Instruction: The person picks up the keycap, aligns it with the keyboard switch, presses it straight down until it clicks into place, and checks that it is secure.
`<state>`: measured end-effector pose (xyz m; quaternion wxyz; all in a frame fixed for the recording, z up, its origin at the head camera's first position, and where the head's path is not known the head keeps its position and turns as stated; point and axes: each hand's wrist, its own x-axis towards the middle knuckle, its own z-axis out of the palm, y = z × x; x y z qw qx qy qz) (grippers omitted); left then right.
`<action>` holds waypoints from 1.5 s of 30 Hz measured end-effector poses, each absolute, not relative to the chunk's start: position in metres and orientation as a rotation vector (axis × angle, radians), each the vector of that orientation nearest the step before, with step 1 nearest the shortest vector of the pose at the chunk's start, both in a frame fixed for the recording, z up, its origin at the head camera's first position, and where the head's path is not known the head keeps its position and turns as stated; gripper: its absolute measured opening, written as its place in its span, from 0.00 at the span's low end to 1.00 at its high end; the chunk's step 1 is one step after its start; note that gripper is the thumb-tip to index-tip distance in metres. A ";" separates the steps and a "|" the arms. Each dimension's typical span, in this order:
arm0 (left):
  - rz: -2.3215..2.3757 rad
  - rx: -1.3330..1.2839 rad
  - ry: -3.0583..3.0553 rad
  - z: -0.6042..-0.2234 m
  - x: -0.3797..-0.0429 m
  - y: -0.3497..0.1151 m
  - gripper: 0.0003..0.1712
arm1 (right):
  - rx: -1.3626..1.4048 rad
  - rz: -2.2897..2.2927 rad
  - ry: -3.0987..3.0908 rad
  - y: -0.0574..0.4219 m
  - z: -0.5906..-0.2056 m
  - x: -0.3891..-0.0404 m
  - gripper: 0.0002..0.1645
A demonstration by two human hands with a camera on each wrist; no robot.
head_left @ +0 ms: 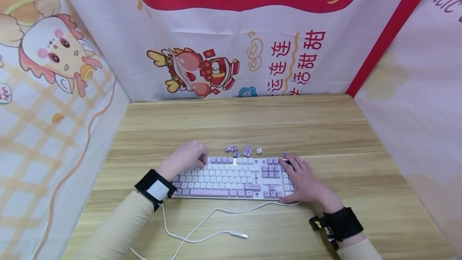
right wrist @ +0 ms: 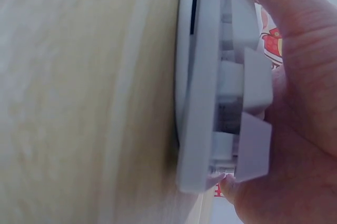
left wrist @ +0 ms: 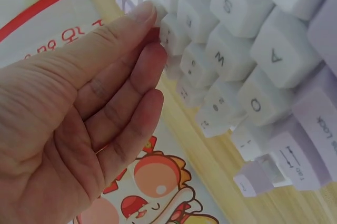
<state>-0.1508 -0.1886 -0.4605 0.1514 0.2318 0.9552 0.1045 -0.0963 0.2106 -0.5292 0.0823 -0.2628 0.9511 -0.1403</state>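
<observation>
A white and lilac keyboard (head_left: 216, 185) lies on the wooden table. Above its far-left keys is my left hand (head_left: 187, 159), fingers bent and thumb close to the index finger. In the left wrist view, my left fingertips (left wrist: 150, 58) are beside the number keys; the thumb covers most of the index finger, so whether a keycap is pinched is hidden. My right hand (head_left: 304, 181) grips the keyboard's right end, thumb at the near edge and fingers toward the far edge. Bare key switches show among the keycaps. Several loose keycaps (head_left: 247, 151) lie behind the keyboard.
A white cable (head_left: 213, 212) loops over the table (head_left: 274, 232) in front, its USB plug (head_left: 238, 234) lying loose. Printed cloth hangs (head_left: 202, 19) at the back and on both sides. One lilac keycap (head_left: 285, 154) lies near my right fingers.
</observation>
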 end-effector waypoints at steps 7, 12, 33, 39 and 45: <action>0.369 0.654 2.732 -0.455 -0.150 -0.190 0.05 | -0.782 -0.420 2.843 0.211 -0.530 -0.096 0.76; 0.436 0.655 2.734 -0.454 -0.150 -0.188 0.06 | -0.775 -0.430 2.832 0.211 -0.531 -0.095 0.76; 0.433 0.599 2.830 -0.468 -0.180 -0.139 0.07 | -0.766 -0.461 2.824 0.212 -0.532 -0.096 0.76; 0.373 0.640 2.867 -0.477 -0.188 -0.125 0.07 | -0.773 -0.456 2.828 0.212 -0.533 -0.096 0.76; 0.363 0.699 2.896 -0.484 -0.191 -0.120 0.06 | -0.782 -0.447 2.840 0.212 -0.534 -0.097 0.76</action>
